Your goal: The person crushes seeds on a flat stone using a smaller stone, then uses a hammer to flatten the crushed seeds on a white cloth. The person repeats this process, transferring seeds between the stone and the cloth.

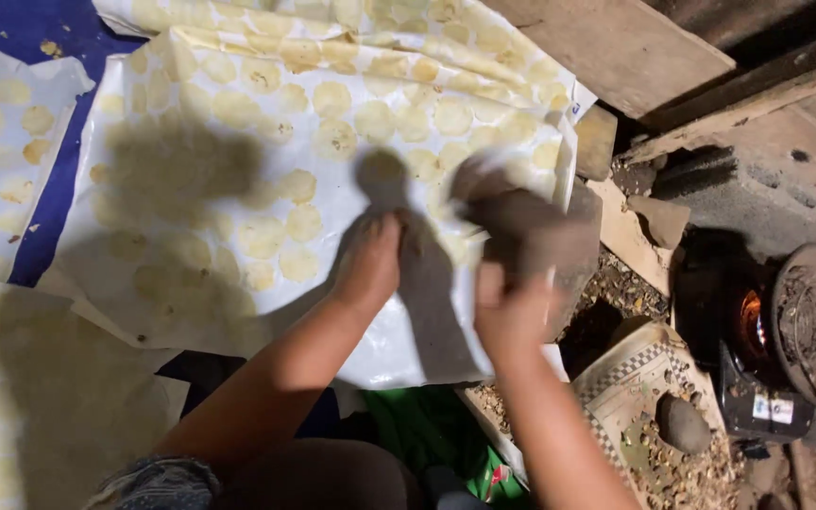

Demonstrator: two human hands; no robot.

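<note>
Closest to you, your bare knee and a frayed denim hem (pixel 158 484) fill the bottom edge, with a green cloth (pixel 427 430) bunched beside them. Your left hand (pixel 368 269) lies palm down, fingers stretched flat, on the white plastic sheet (pixel 238 312) spread across the ground; it presses a bare patch just below the rows of pale yellow round flattened discs (pixel 332 99) laid out over the sheet. Your right hand (pixel 512 312) is raised just beside the left, closed around a brown, blurred rounded lump (pixel 521 222) held above the sheet's right edge; what the lump is cannot be told. To your right, well apart from the sheet, a dark round stove with a glowing orange fire (pixel 753 321) sits among wooden planks (pixel 616 42) and gravel.
</note>
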